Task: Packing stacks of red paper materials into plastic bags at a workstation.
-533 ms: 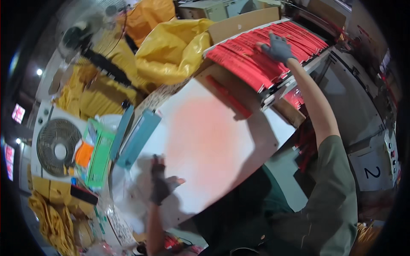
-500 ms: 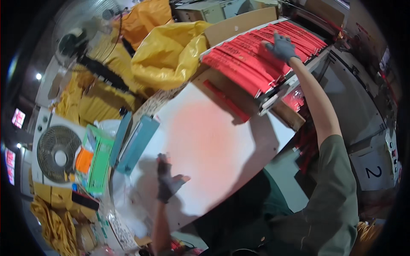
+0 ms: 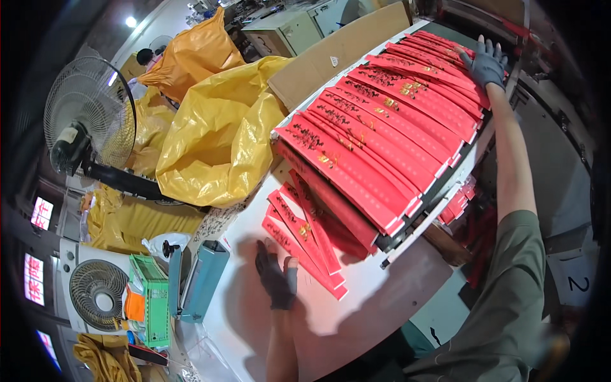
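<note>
Flat red paper sleeves with black and gold print lie overlapping in a long slanting row on a dark conveyor belt. At the row's far right end my right hand, in a grey glove with bare fingertips, rests with its fingers spread against the sleeves' ends. Several loose red sleeves have dropped below the belt's near end onto the white table. Just beside them my left hand, gloved the same way, is open and holds nothing; its fingertips come close to the lowest sleeve.
A teal sealer-like device and a green box stand at the table's left. Behind them are a white box fan, a black standing fan and a large open yellow sack. A cardboard sheet borders the belt's far side.
The view has shifted. My right hand has moved from atop the row to its far right end. More red sleeves lie on the table, and my left hand is now closer to them.
</note>
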`<state>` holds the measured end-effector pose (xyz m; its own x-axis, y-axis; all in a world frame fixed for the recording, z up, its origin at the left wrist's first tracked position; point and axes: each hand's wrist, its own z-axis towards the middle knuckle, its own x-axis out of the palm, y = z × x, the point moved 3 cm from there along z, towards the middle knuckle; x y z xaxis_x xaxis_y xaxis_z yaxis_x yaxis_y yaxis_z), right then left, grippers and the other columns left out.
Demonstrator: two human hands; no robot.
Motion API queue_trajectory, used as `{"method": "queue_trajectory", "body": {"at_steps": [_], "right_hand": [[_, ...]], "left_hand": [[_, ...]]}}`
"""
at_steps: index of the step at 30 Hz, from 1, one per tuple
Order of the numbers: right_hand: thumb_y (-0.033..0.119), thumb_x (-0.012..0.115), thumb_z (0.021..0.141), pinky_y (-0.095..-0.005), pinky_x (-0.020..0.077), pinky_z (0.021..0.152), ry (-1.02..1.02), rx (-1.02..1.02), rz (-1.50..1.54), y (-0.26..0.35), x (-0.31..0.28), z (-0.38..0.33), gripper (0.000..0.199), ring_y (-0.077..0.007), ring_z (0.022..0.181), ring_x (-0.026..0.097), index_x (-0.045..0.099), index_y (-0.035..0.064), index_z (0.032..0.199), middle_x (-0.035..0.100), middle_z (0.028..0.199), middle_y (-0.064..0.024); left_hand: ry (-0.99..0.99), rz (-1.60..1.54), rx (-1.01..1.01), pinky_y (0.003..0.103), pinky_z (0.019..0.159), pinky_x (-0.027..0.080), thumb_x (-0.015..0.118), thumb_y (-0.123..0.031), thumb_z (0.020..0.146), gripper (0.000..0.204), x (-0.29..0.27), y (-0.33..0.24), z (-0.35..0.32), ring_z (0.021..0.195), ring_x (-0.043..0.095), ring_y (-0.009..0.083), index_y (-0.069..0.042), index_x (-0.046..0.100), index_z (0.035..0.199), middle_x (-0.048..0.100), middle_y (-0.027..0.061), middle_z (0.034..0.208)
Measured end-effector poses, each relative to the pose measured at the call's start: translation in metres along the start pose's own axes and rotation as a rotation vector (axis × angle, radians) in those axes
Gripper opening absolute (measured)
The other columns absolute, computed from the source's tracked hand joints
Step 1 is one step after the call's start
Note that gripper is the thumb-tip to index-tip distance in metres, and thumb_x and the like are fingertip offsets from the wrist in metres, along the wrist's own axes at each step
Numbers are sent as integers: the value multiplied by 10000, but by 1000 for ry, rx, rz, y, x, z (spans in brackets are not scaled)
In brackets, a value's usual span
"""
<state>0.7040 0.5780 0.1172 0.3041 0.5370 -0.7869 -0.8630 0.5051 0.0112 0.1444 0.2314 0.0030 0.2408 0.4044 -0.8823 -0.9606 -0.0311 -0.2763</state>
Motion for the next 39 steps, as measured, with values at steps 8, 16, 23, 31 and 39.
{"method": "queue_trajectory", "body": {"at_steps": [8,16,23,31,39], "right_hand": [[416,480,906,-451,468,856,65,-560,424,8,3,14,357,-376,964,590,643,136,1055,650,979,-175],[710,534,747,-437,440,827,388,-729,521,90,-116,-93,743,-394,931,569,615,-10,914,610,929,-258],[566,683,688,-422,451,779,659,-840,714,136,-209,-176,652,-396,888,585,576,-30,932,604,903,-259],[590,641,732,-420,453,881,552,-1039,539,179,-286,-288,795,-398,1005,544,505,-41,1195,571,1095,-245],[630,463,860,-436,388,959,617,-495,1027,202,-165,-340,855,-425,1061,531,406,-117,1273,536,1127,-334]], "left_hand": [[101,-207,151,496,1050,289,620,-346,826,740,10,-34,22,1269,360,449,43,327,1383,354,296,1392],[-51,-302,51,451,1089,268,524,-442,889,729,-2,-37,15,1357,234,434,-36,268,1438,238,282,1463],[-125,-554,-85,443,1102,244,568,-499,865,829,0,-25,17,1356,238,422,3,234,1432,219,297,1462],[-171,-615,-166,383,1115,236,591,-483,851,885,13,-4,16,1368,247,380,50,187,1431,234,280,1467],[-175,-670,-261,361,1103,259,695,-408,786,967,5,-21,15,1366,270,331,28,140,1448,245,249,1475]]}}
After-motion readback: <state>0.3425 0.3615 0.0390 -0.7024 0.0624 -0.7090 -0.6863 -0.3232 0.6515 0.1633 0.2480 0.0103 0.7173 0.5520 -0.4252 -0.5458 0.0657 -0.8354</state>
